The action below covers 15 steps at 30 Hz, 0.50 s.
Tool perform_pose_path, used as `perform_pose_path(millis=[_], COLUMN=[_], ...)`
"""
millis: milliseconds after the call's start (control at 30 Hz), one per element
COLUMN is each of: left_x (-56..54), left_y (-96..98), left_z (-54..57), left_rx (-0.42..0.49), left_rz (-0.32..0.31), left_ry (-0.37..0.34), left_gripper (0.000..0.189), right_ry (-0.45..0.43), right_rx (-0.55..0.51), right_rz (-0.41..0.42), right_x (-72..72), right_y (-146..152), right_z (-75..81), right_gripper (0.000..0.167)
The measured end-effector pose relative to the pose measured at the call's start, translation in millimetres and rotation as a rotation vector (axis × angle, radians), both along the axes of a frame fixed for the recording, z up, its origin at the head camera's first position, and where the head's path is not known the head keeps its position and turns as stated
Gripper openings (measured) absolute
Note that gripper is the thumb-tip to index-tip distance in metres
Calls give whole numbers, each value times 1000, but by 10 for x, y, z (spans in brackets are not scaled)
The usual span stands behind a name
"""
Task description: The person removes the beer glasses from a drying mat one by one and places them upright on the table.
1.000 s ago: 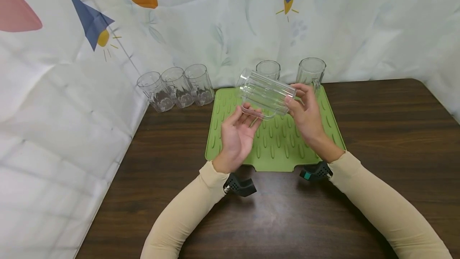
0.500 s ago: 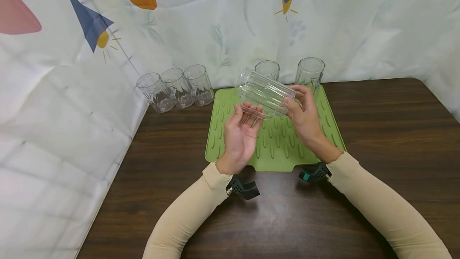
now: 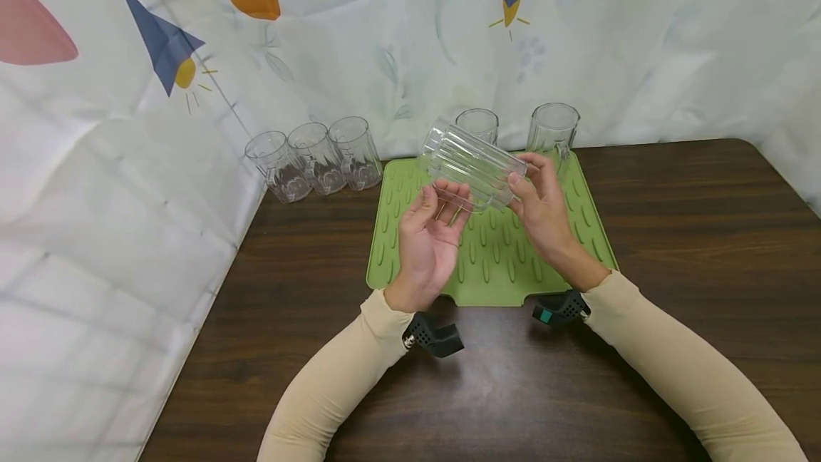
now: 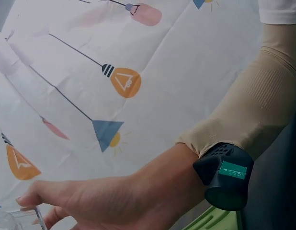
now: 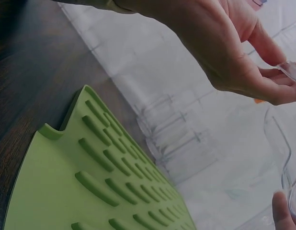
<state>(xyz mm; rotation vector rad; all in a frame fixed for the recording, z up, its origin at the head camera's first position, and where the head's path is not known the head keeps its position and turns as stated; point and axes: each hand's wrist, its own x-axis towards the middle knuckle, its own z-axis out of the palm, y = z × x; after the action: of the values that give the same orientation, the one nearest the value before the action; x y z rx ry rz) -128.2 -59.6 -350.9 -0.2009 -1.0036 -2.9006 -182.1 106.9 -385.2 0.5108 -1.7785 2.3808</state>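
Just past the near stretch of the desk (image 3: 487, 391), the left hand (image 3: 430, 248) has its grip on the handle (image 3: 479, 208) of a clear mug (image 3: 472, 162), whose body lies at one o'clock from that hand. The right hand (image 3: 545, 205) grasps the mug's four o'clock end, so the body lies at ten o'clock from it. Both hands touch the mug; neither is nearer. Its long axis runs from ten to four, tilted, above the green mat (image 3: 487, 292); which end is the mouth, I cannot tell. Beyond, two mugs (image 3: 555, 123) are by the mat's back edge at twelve and one o'clock; three glasses (image 3: 312, 157) stand at nine. The right wrist view shows the left hand squeezing clear material from both sides, less plain from the head; the left wrist view catches only a sliver.
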Motion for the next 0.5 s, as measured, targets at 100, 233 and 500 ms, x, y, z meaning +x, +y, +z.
perform_pose_path(millis=[100,233,500], left_x=[11,28,54], left_y=[3,3,-52], left_z=[15,35,42], left_rx=[4,-1,-81], left_rz=[-7,-16,-28], left_ry=[4,17,103], left_gripper=[35,34,23], right_ry=[5,-3,14], right_rx=[-15,-14,134], right_rz=[22,47,7], right_x=[10,29,23], right_y=[-6,4,112], right_z=[17,43,79], right_gripper=[30,30,39])
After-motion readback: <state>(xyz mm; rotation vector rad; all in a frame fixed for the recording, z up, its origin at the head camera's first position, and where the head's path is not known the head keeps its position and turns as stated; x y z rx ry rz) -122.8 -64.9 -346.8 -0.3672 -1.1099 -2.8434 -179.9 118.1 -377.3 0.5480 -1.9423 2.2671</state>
